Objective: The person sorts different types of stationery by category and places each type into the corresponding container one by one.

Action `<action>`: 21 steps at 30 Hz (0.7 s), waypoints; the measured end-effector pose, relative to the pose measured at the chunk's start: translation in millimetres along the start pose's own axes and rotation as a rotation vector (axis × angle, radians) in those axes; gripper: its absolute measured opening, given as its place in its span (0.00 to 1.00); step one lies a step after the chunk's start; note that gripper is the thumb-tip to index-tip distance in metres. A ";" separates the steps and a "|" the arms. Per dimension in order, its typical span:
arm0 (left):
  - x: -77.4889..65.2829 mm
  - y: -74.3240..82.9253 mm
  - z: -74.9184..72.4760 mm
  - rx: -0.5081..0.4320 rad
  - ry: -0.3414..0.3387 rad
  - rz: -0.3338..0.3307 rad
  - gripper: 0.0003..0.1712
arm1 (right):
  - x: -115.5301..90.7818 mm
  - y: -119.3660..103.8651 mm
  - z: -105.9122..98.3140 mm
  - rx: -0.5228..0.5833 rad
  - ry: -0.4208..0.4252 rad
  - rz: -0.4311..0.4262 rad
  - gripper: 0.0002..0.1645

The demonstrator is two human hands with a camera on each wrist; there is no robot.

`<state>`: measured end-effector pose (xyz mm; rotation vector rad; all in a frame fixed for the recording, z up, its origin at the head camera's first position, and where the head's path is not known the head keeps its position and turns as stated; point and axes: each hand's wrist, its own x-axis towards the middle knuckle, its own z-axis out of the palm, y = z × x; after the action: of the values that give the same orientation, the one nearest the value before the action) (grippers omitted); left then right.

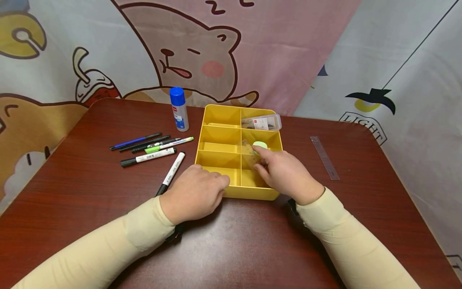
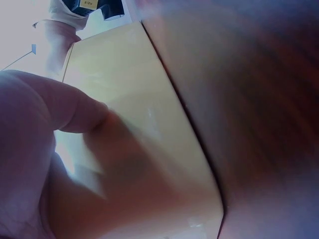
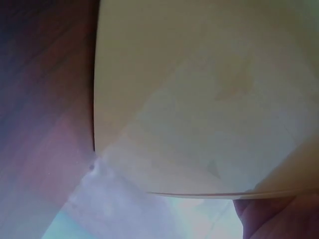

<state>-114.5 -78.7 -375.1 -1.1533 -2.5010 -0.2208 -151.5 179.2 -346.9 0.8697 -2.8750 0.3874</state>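
A yellow organizer box [image 1: 250, 193] with several compartments stands on the table. My left hand [image 1: 196, 192] grips its front left corner; in the left wrist view the thumb [image 2: 79, 109] presses the outer wall. My right hand [image 1: 288, 172] reaches over the right side and pinches a clear plastic piece with faint markings [image 1: 248, 152], tilted by the middle divider; its full shape is unclear. Beside those fingertips a pale green round-topped thing [image 1: 260, 144] sits in a right compartment. In the right wrist view the box wall [image 3: 199, 124] hides most of that hand.
A clear case [image 1: 261, 123] lies across the back right compartment. Left of the box are a glue stick [image 1: 179, 110], several pens [image 1: 144, 142], a white marker [image 1: 148, 157] and another marker [image 1: 173, 170]. A clear ruler [image 1: 324, 157] lies to the right.
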 end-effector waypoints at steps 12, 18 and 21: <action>-0.7 -0.3 -0.2 -0.001 -0.004 -0.003 0.16 | -3.0 -2.1 -4.0 -0.090 0.068 0.001 0.22; -1.0 -0.4 0.1 -0.004 0.000 -0.001 0.17 | -6.8 10.7 -24.9 0.000 0.221 0.133 0.20; -1.0 -0.3 0.6 -0.003 0.006 0.001 0.17 | -9.3 32.3 -38.5 0.042 0.262 0.312 0.21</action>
<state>-114.3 -79.5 -376.0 -1.1534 -2.4957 -0.2278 -160.5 220.6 -318.4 0.3401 -2.7609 0.5475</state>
